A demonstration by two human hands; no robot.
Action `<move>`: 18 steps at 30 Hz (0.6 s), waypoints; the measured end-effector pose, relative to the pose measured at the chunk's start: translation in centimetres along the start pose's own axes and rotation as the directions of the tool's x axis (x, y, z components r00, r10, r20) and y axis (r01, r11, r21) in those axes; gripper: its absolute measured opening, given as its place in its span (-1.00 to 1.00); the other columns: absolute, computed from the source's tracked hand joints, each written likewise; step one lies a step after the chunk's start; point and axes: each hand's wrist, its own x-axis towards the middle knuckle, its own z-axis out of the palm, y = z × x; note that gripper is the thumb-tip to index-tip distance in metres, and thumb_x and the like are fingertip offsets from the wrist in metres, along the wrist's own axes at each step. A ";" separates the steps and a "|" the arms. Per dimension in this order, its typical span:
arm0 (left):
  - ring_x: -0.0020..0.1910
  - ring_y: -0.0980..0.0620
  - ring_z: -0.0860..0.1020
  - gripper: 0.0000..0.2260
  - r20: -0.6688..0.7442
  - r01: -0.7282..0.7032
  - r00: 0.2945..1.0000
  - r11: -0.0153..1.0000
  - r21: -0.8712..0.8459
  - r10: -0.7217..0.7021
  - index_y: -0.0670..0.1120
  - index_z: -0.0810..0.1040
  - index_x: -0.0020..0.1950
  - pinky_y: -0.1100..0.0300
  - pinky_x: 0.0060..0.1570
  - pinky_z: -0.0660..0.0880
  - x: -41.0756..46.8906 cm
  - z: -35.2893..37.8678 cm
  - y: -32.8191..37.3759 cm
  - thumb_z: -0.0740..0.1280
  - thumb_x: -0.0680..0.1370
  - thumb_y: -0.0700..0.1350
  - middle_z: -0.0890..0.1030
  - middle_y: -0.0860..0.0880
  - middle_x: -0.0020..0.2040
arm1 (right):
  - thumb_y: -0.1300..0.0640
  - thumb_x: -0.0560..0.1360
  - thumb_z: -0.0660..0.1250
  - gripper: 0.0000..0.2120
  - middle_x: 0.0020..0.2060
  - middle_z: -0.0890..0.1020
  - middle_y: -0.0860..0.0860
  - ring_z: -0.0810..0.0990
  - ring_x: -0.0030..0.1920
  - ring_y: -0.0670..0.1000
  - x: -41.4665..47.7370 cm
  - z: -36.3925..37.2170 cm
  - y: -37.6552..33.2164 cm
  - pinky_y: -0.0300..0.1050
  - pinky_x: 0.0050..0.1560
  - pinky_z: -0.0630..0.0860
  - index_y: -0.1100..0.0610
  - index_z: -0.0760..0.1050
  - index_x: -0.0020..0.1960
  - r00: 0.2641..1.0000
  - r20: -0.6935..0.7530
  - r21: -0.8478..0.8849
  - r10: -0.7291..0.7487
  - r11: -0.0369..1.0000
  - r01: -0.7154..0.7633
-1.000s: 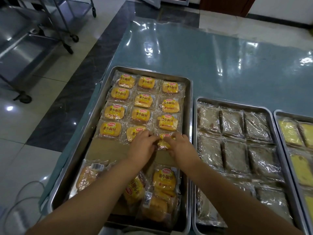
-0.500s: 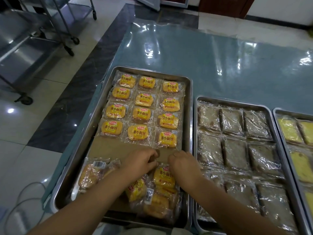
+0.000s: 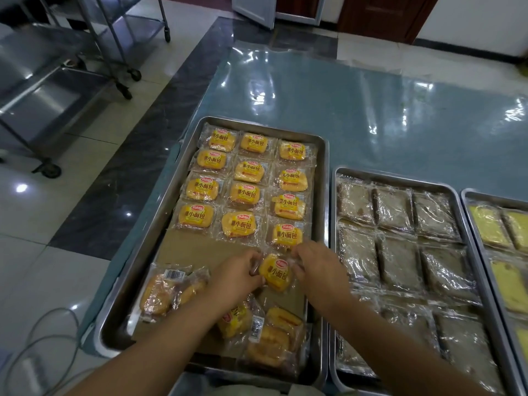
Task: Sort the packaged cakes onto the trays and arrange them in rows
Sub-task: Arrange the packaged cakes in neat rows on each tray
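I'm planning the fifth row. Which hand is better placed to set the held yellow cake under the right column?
Right, probably. The right hand already sits just below the last cake of the right column, gripping the held cake; the left hand is nearer the middle column.

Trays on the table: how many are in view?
3. The left tray holds yellow-label cakes; the middle tray, brown cakes; the right tray, cut off by the frame edge, pale yellow cakes. More may lie out of frame.
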 end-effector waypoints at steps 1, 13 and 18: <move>-0.23 0.20 0.51 -0.53 0.004 -0.002 1.000 0.999 0.039 0.001 0.07 0.40 0.27 0.26 -0.34 0.37 -0.1 0.1 0.0 0.46 0.41 -0.02 0.53 0.17 -0.20 | 0.05 0.51 0.29 -0.80 0.02 0.55 -0.06 0.45 0.02 -0.06 -0.4 0.2 -0.1 -0.20 0.05 0.36 0.04 0.50 0.12 1.000 0.022 -0.022 -0.015 1.000 0.016; 0.16 0.08 0.32 -0.51 -0.067 -0.334 0.918 0.851 0.406 0.392 0.13 0.35 0.35 0.24 0.07 0.22 -0.1 1.3 -0.4 0.39 0.44 0.02 0.41 0.09 0.17 | -0.04 0.18 0.58 -0.52 -0.13 0.62 -0.02 0.58 -0.16 0.01 -2.4 1.3 -0.7 -0.08 -0.12 0.53 0.01 0.59 0.07 0.995 0.069 -0.256 -0.071 0.963 0.086; 0.10 0.07 0.35 -0.49 -0.044 -0.337 0.915 0.819 0.464 0.401 0.16 0.31 0.36 0.25 -0.06 0.19 0.5 1.7 -0.3 0.38 0.45 -0.02 0.39 0.08 0.08 | 0.01 0.29 0.49 -0.52 -0.04 0.59 -0.01 0.55 -0.08 0.03 -2.7 1.3 -0.5 -0.06 -0.03 0.49 0.01 0.51 0.18 0.990 0.109 -0.282 -0.089 0.952 0.117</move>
